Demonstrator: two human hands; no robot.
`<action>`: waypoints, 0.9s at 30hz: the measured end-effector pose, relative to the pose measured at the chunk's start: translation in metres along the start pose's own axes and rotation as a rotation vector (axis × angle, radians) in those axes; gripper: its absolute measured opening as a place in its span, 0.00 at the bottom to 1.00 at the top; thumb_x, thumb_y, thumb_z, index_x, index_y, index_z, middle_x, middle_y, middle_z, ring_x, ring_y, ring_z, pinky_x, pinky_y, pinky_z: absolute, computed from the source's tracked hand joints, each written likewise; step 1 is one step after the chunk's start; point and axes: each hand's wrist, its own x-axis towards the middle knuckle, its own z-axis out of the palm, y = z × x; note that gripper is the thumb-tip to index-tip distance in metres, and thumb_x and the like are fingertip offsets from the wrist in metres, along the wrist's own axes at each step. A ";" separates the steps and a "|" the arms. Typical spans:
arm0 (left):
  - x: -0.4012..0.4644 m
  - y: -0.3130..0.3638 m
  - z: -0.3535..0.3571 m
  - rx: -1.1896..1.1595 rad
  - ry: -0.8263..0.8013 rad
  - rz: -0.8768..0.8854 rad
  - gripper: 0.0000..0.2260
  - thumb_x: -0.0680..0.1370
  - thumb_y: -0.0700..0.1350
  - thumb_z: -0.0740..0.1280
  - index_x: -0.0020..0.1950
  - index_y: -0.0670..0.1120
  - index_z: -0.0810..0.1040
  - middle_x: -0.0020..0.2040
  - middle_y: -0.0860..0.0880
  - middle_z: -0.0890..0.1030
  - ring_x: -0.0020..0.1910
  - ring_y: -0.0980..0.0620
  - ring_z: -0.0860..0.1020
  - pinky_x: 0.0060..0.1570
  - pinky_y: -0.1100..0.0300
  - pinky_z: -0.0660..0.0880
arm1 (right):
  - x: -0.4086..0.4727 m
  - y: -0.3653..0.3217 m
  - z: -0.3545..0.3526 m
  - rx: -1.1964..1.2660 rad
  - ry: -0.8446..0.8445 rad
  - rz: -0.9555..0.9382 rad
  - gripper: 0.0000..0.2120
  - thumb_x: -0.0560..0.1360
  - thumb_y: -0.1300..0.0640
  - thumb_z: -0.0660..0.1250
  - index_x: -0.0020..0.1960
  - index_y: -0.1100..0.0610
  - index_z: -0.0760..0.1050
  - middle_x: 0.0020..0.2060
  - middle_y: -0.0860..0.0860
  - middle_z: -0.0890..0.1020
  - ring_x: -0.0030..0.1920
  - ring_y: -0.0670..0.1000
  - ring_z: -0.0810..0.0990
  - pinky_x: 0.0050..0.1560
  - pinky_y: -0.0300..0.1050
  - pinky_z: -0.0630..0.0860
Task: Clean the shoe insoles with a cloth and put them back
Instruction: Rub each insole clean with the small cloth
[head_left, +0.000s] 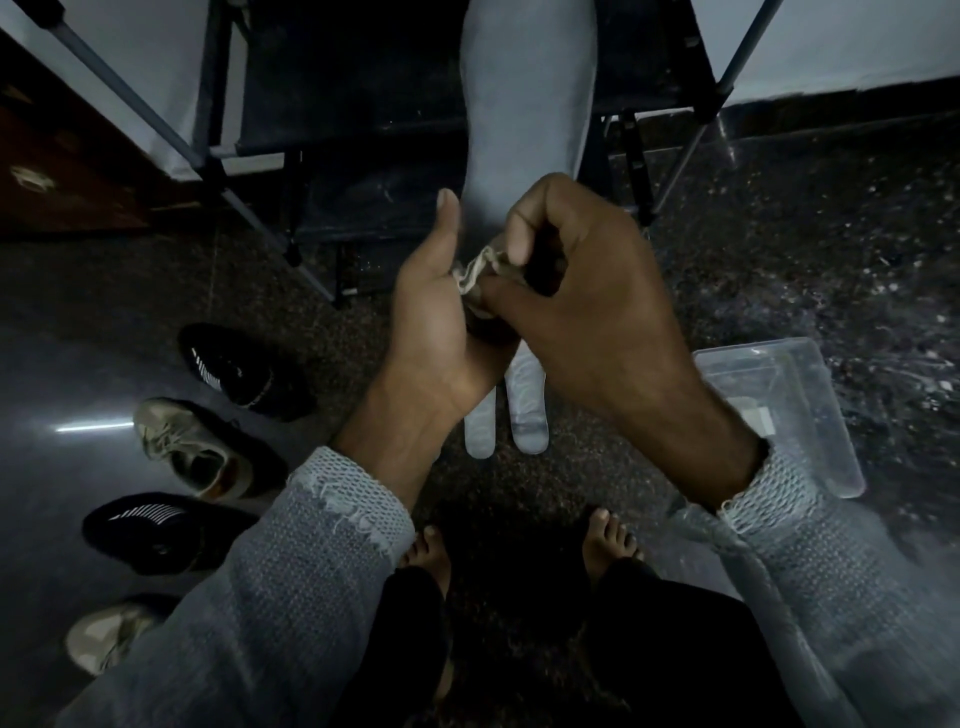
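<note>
Right hand (592, 306) up top, fingers curled tight, its grip pinching a bunched tan cloth (480, 273) against the pale insole (524, 93). The left hand (436, 322) comes in from below, palm cupped round the insole's near end, thumb raised straight along its edge, so that grip is wrapped round the insole while the cloth sits squeezed between the two hands. The insole runs away from the hands towards the top of the view, long and grey-white, its far end out of frame.

Below the hands, two more pale insoles (511, 410) lie side by side on the floor (779, 260), just touching or nearly so; hard to tell in this dim light. Both bare feet (610, 540) stand on that speckled dark floor, either side of a deep shadow. Grey knitted sleeves (322, 525) cover both forearms down to frayed cuffs.

Off to the right, a clear plastic box (784, 410) sits on the floor, near the right wrist. Over on the left, four shoes in a line: a black striped shoe (239, 371) furthest out, then a tan laced shoe (192, 449), another black striped one (150, 532), and a second tan one (104, 642) partly hidden under the left sleeve. Behind it all, a metal-legged frame (218, 171) with dark fabric stands over the floor.
</note>
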 end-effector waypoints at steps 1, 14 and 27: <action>0.000 -0.002 0.000 0.001 -0.022 -0.013 0.26 0.83 0.57 0.51 0.52 0.39 0.80 0.49 0.43 0.82 0.51 0.48 0.81 0.59 0.55 0.76 | 0.000 0.000 0.000 0.009 0.031 0.002 0.10 0.70 0.67 0.70 0.40 0.59 0.69 0.34 0.55 0.78 0.36 0.51 0.78 0.38 0.48 0.78; 0.001 0.003 -0.002 0.040 0.042 0.014 0.25 0.83 0.57 0.53 0.55 0.39 0.79 0.49 0.43 0.83 0.49 0.48 0.83 0.52 0.55 0.80 | 0.004 0.008 -0.010 0.001 -0.194 -0.004 0.11 0.69 0.65 0.73 0.39 0.59 0.70 0.37 0.56 0.80 0.39 0.55 0.80 0.42 0.55 0.78; 0.003 -0.005 -0.003 0.007 0.001 -0.036 0.25 0.83 0.58 0.49 0.58 0.39 0.76 0.53 0.42 0.81 0.58 0.46 0.78 0.66 0.52 0.70 | 0.006 0.011 -0.008 0.167 0.085 0.074 0.10 0.70 0.65 0.74 0.43 0.58 0.72 0.39 0.55 0.80 0.41 0.51 0.82 0.41 0.38 0.78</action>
